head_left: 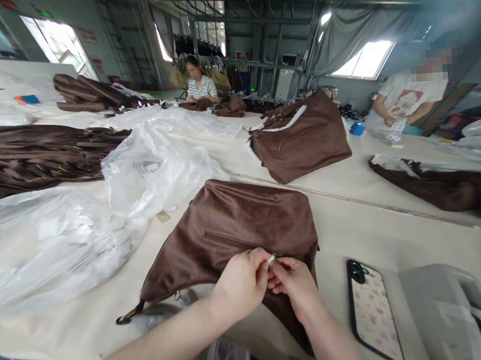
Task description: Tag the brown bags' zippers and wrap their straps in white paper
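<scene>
A brown leather-like bag [243,216] lies on the pale table in front of me, its zipper running across the upper face. Over the zipper's right end, my left hand [245,279] pinches a small white piece [270,259] between thumb and forefinger. My right hand [292,284] meets it from the right, fingers curled and closed on the same white piece. Both hands touch or nearly touch the bag near its right side. A dark strap end with a metal ring [129,315] sticks out at the bag's lower left corner.
Clear plastic bags [62,238] cover the left side, with brown straps [34,157] behind. Another brown bag [303,136] lies beyond. At right are a phone [376,311], a grey dispenser-like object [446,308] and more brown material [445,186]. Two people work farther back.
</scene>
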Available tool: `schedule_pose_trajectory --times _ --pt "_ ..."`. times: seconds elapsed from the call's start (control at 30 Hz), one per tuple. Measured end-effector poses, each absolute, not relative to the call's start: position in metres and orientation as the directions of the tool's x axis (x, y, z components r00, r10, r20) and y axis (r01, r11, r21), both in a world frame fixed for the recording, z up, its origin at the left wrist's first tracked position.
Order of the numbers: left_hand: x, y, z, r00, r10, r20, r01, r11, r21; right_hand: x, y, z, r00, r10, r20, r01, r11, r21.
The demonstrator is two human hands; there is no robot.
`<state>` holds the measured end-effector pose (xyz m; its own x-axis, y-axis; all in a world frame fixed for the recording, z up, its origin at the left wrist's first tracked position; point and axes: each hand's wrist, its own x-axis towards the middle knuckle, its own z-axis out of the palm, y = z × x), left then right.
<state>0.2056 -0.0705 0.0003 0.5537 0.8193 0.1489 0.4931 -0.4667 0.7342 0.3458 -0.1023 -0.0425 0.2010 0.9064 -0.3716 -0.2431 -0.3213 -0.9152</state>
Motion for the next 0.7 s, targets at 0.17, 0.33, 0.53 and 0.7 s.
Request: schedule_pose_trajectory --times 0.17,0.33,0.53,0.7 --pt "0.207 -0.072 -0.006 0.55 0.817 0.172 0.539 -0.505 0.675 0.346 -0.101 -0.04 0.223 0.906 -0.36 -0.323 -0.28 -0.904" --pt "0.206 -0.072 -0.006 0.557 0.808 0.195 0.51 -0.517 0.687 0.345 -0.107 -0.031 0.133 0.915 -0.38 -0.533 -0.257 -0.806" --pt "0.207 -0.072 -0.008 0.493 0.85 0.186 0.466 -0.439 0.768 0.346 -0.111 -0.035 0.023 0.937 -0.348 -0.736 -0.22 -0.641" --pt "0.206 -0.068 -0.005 0.463 0.88 0.107 0.587 -0.395 0.707 0.348 -0.11 -0.042 -0.009 0.939 -0.344 -0.742 -0.237 -0.627"
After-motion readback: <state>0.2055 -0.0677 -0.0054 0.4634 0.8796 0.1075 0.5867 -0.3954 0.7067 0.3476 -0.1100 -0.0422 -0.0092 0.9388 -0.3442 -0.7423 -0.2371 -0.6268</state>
